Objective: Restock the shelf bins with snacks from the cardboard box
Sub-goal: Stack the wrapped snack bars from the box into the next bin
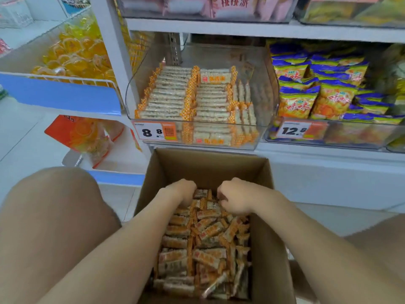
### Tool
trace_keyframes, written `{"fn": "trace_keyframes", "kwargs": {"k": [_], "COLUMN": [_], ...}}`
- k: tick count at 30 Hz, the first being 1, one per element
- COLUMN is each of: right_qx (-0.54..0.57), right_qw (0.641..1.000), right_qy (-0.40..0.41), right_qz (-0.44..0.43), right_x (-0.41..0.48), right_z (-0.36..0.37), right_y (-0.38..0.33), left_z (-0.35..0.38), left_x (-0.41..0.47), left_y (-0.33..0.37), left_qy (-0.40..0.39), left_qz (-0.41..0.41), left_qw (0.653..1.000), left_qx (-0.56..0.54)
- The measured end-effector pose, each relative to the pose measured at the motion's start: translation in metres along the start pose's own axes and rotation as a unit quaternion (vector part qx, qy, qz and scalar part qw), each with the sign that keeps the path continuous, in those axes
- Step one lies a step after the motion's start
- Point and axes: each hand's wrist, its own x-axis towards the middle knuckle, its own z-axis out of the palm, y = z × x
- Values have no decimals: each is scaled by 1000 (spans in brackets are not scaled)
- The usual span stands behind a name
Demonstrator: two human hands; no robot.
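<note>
A white shelf [263,29] fills the upper view, and an open cardboard box [263,194] stands on the floor [22,139] just below it, flaps upright, between the person's bare knees. On the lowest shelf board, directly above the box, sits a clear bin [262,69] with an open top. It holds neat rows of orange-ended bars [171,93], stacked high on the left and in the middle, with bare room at its back right corner. The box holds a loose heap of the same snack bars [208,249], orange and white wrappers with red writing too blurred to read. To the right of the bin lie blue and yellow bags [328,99] with red Chinese characters. Pink packs [234,5] above also carry Chinese writing. Both hands reach into the far end of the box, a little apart. The left hand [183,190] dips fingers-down into the heap, its grip hidden. The right hand [234,199] curls its fingers round some bars. A price tag [153,132] on the bin reads 8.8; a second tag [293,130] begins 12.
</note>
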Motion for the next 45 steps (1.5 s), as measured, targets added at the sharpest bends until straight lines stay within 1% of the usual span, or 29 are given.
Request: {"fn": "trace_keyframes", "kwargs": {"k": [1, 5, 10, 11, 13, 15, 17, 19, 21, 23, 26, 29, 31, 33, 36, 37, 41, 43, 45], "right_qx": [21, 68, 115, 117, 115, 121, 125, 109, 72, 21, -50, -79, -44, 55, 224, 254, 310, 339, 352], "right_qw": [1000, 996, 989, 988, 988, 988, 989, 992, 995, 998, 997, 994, 996, 996, 970, 963, 946, 935, 929], "right_qy": [2, -27, -5, 6, 22, 14, -13, -32, -29, -27, -41, -55, -47, -15, 14, 20, 51, 82, 111], "right_qz": [9, 56, 94, 97, 98, 91, 72, 59, 58, 58, 47, 57, 53, 61, 90, 92, 83, 64, 33], "right_x": [8, 45, 82, 88, 98, 107, 113, 116, 115, 114, 114, 106, 99, 91, 79, 73, 51, 36, 20], "right_z": [12, 63, 116, 124, 134, 143, 156, 175, 189, 192, 187, 184, 176, 165, 140, 130, 83, 57, 33], "right_y": [5, 28, 42, 42, 39, 31, 25, 22, 23, 25, 26, 27, 28, 31, 38, 39, 46, 44, 39], "left_z": [16, 74, 118, 125, 135, 142, 146, 151, 156, 163, 162, 155, 148, 139, 114, 102, 41, 9, -22], "left_x": [11, 32, 39, 40, 45, 51, 53, 53, 51, 53, 51, 48, 45, 42, 32, 28, 5, -14, -36], "left_y": [-6, -14, -16, -16, -21, -29, -34, -34, -32, -33, -32, -29, -29, -27, -22, -20, -6, 2, 10], "left_qy": [-1, -48, -92, -87, -32, 23, 20, -2, -22, -41, -42, -46, -55, -65, -65, -66, -79, -87, -80], "left_qz": [-7, -54, -76, -78, -87, -97, -86, -74, -71, -68, -66, -56, -44, -40, -33, -23, 40, 55, 77], "left_qw": [1000, 997, 990, 991, 995, 993, 995, 997, 997, 996, 995, 994, 991, 985, 977, 976, 965, 951, 947], "left_qx": [-5, -32, -74, -60, -43, -66, -55, -28, -15, -31, -53, -85, -115, -153, -200, -206, -247, -292, -301]}}
